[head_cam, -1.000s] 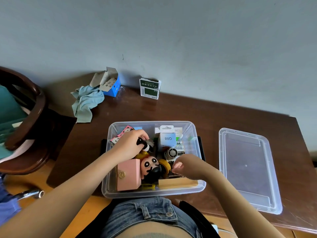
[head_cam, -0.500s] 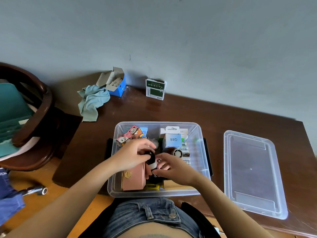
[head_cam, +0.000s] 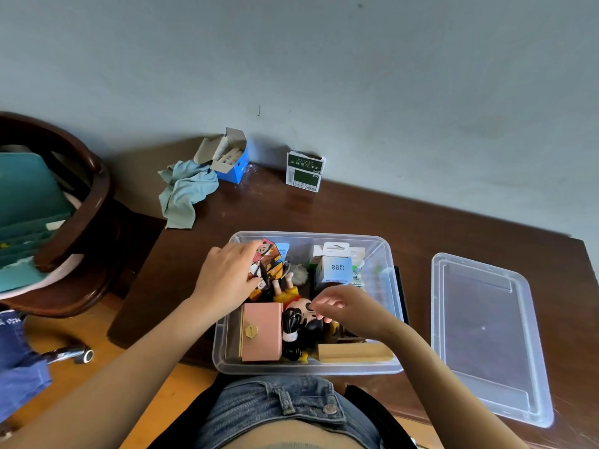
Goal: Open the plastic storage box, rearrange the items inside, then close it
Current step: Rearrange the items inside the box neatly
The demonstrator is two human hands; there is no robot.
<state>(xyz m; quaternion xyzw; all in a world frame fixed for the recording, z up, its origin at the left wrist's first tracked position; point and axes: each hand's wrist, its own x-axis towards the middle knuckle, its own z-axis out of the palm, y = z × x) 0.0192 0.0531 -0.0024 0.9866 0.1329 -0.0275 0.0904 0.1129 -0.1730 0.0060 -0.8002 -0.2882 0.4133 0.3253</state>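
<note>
- Storage box, clear plastic, sat open on the dark wood counter, at its near edge just in front of our waist.
- Its lid lay flat on the counter to the right of the box, apart from it.
- Our left hand was inside the box at its far-left corner, fingers wrapped around a cartoon-printed packet.
- Our right hand hovered over the middle of the box, fingers loosely curled at the cartoon doll; we could not tell if it gripped anything.
- Also in the box: pink case near left, wooden block near right, white "Q88" carton at the far side.
- Back of the counter: teal cloth, blue box, green-white pack.
</note>
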